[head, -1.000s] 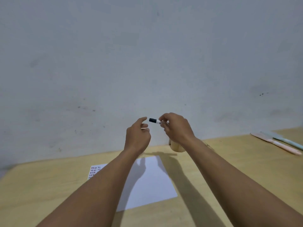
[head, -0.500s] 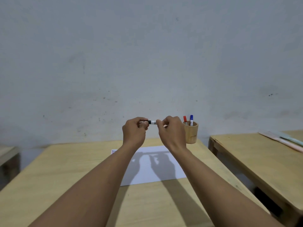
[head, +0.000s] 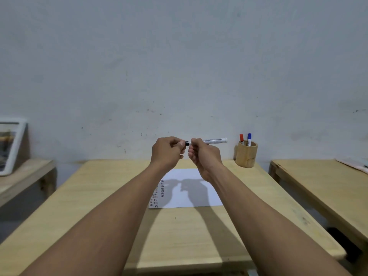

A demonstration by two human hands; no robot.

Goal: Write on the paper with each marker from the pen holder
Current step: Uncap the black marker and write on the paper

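Both bare hands are raised side by side above the middle of a long light wooden table (head: 83, 198), holding one white-barrelled marker with a black cap (head: 207, 141) level between them. The right hand (head: 206, 156) is closed around the white barrel, whose printed far end sticks out to the right past the knuckles. The left hand (head: 168, 152) is curled with its fingertips pinched on the black cap end, which shows in the small gap between the two hands; whether the cap is seated or already loosened cannot be told. Below the hands a white rectangular sheet of paper (head: 207, 196) lies flat on the table, crossed by the shadows of the hands and forearms, with columns of small dark marks along its left edge. At the far right corner of the table, well apart from the hands, stands a round light wooden pen holder (head: 246, 156), upright, with a red-capped marker (head: 241, 137) and a blue-capped marker (head: 249, 138) standing in it side by side. A pale grey scuffed wall (head: 179, 66) rises behind the table. Another wooden table (head: 318, 184) stands to the right across a narrow gap, and a lower wooden surface on the left carries a white-framed object (head: 12, 144) leaning against the wall.
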